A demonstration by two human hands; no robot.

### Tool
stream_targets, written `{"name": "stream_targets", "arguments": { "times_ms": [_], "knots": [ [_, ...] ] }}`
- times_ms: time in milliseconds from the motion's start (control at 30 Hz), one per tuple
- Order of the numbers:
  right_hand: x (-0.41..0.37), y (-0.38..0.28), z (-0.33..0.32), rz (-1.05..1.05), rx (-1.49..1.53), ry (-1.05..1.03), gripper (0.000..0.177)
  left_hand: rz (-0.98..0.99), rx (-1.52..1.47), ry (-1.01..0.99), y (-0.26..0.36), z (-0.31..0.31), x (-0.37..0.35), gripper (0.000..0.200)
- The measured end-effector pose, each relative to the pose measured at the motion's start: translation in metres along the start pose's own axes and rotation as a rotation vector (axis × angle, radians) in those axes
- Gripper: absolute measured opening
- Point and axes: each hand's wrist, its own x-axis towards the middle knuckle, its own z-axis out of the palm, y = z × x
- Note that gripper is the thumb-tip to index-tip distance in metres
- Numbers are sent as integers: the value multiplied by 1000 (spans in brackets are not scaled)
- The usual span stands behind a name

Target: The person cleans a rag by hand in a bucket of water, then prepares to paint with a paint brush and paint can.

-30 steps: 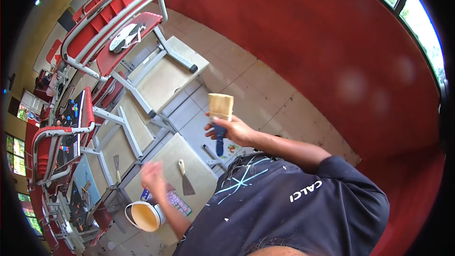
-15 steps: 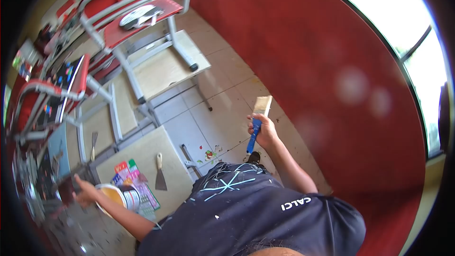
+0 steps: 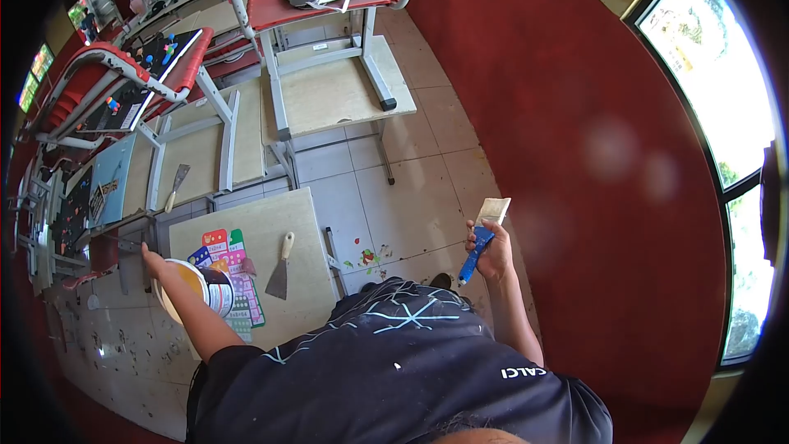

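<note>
Right hand (image 3: 496, 253) wraps tight around the paintbrush (image 3: 485, 226); left hand (image 3: 153, 261) touches the bucket (image 3: 217, 291) rim, finger spread unclear.

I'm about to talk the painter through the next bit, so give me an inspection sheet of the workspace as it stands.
Surface: wooden desk in front of the person.
Job's things: paintbrush, blue handle, bristles up; open paint bucket on the desk's near-left corner.
Clutter: putty knife and colour cards on the desk; a scraper on the desk behind.
Hands: right hand shut on paintbrush; left hand at the bucket's far rim, grip unclear.
Cables: nothing seen.
Surroundings: red wall, windows, red chairs on desks, tiled floor with paint spots.
</note>
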Motion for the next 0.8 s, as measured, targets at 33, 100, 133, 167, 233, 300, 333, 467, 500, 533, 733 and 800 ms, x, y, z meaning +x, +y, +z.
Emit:
{"name": "stream_targets", "arguments": {
  "times_ms": [33, 100, 133, 167, 233, 300, 333, 467, 500, 533, 733, 800],
  "knots": [
    [0, -1, 1, 0, 13, -27, 36, -42, 57, 104, 6, -1, -17, 81],
    [-9, -4, 14, -29, 0, -30, 36, -62, -24, 82, -8, -1, 17, 75],
    [-11, -5, 19, -45, -3, -33, 36, -50, -163, -47, -28, -1, 65, 72],
    [-11, -5, 20, -50, -30, -20, 35, -56, -296, -174, -44, -1, 102, 70],
    [-9, -2, 16, -57, -85, 10, 34, -53, -261, -91, -45, -1, 101, 68],
    [-3, 3, 8, -50, -126, 33, 34, -40, -242, -45, -43, -1, 95, 63],
    [0, 6, 4, -42, -149, 43, 35, -31, -241, -38, -41, -4, 93, 59],
    [-11, 10, 24, 67, -53, 113, 29, -159, -328, -24, -13, -20, 55, 34],
    [-26, 7, 41, 81, -74, 109, 27, -186, -375, -109, -9, -24, 51, 45],
    [-33, 8, 49, 97, -94, 104, 25, -156, -331, -88, -7, -27, 46, 47],
    [-13, 18, 27, 200, -177, -121, 20, -57, -184, -147, 6, -55, -8, 51],
    [-8, 17, 24, 191, -242, -94, 19, -32, -121, -218, 17, -60, -21, 50]
  ]
}}
